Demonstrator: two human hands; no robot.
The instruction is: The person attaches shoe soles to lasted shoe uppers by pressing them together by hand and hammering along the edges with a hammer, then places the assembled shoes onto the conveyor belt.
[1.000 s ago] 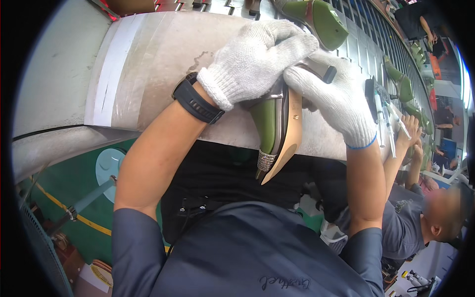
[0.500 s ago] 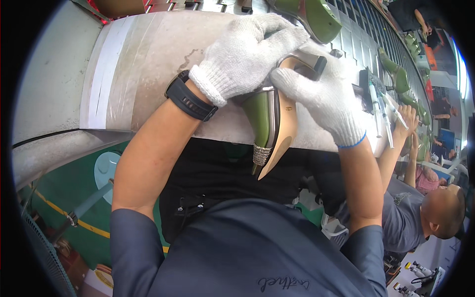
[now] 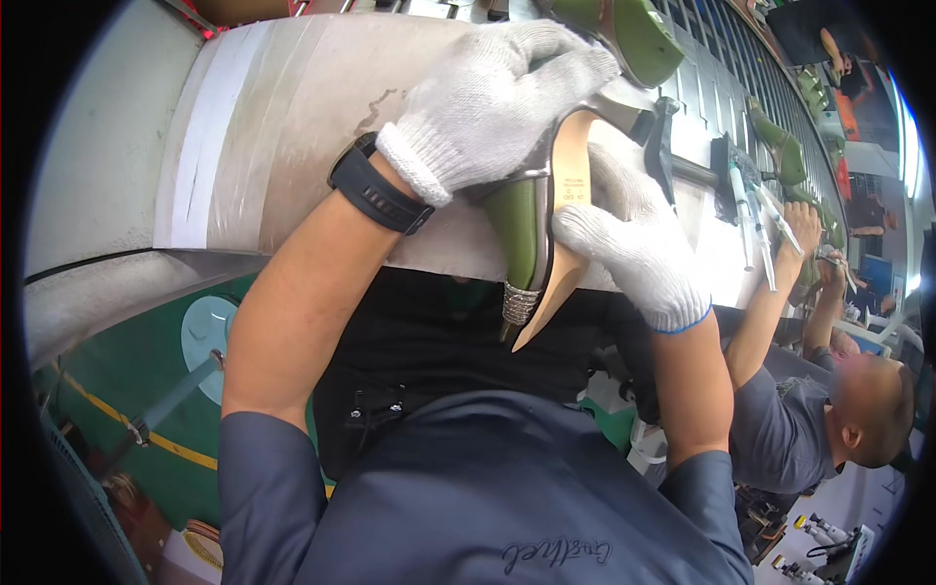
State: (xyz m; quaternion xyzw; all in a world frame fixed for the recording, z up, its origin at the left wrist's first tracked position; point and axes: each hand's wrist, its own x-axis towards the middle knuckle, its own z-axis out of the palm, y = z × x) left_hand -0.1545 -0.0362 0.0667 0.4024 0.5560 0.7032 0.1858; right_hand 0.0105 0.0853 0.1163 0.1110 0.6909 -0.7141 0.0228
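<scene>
A green pointed-toe high-heeled shoe (image 3: 522, 229) lies tilted on its side, its beige sole facing right and its toe toward me. A rhinestone band circles it near the toe. My left hand (image 3: 502, 107), in a white knit glove, is closed around the shoe's heel end; its fingertips are partly hidden. My right hand (image 3: 639, 239), gloved too, grips the sole side, thumb lying against the sole and fingers beyond its edge. Just past my right hand, a dark hammer-shaped tool (image 3: 662, 151) rests on the worktop.
The pale covered worktop (image 3: 302, 127) curves along in front of me. Another green shoe (image 3: 639, 44) stands at its far side, by a roller conveyor (image 3: 717, 58) carrying more shoes. Several syringes (image 3: 751, 210) sit at the right, near a co-worker's hand (image 3: 804, 229).
My right hand has slid down from the heel toward the middle of the sole, uncovering the sole and the dark tool. The shoe has shifted slightly; my left hand keeps its hold.
</scene>
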